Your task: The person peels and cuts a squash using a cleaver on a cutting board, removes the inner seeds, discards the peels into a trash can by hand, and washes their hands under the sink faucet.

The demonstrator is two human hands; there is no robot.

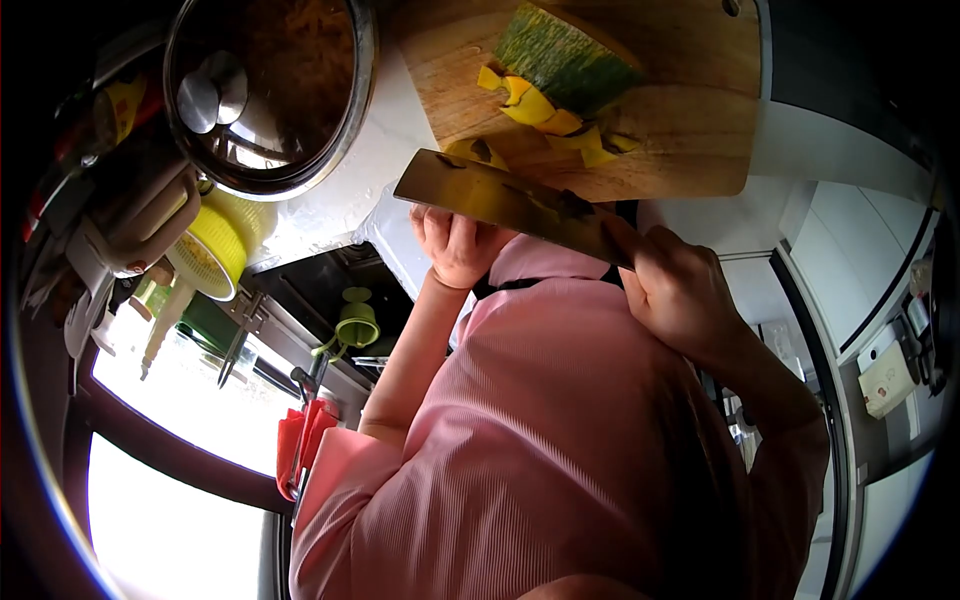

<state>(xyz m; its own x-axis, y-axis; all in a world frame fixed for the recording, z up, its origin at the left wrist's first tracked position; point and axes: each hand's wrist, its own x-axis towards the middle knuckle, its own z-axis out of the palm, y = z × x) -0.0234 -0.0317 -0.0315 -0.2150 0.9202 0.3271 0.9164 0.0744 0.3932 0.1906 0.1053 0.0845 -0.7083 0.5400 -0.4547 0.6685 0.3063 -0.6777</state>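
Observation:
My right hand [685,290] is wrapped round the handle end of a broad cleaver [490,195]. Its wide blade stretches leftward in front of my body, with dark bits stuck to it. My left hand [455,245] is closed, fingers curled, just behind the blade. The blade hides its fingertips, so I cannot tell what they hold. Beyond the blade, a chunk of green-skinned pumpkin [565,60] rests on the wooden cutting board [690,110]. Yellow pumpkin peelings [540,108] lie against its near side, and another yellow piece [478,152] shows just past the blade.
A lidded pot [270,90] stands left of the board on the pale counter [385,140]. Below it are a yellow-green strainer basket [215,245], a sink with a small green cup [357,325], and a red cloth [303,445]. Utensils crowd the far left, beside a bright window.

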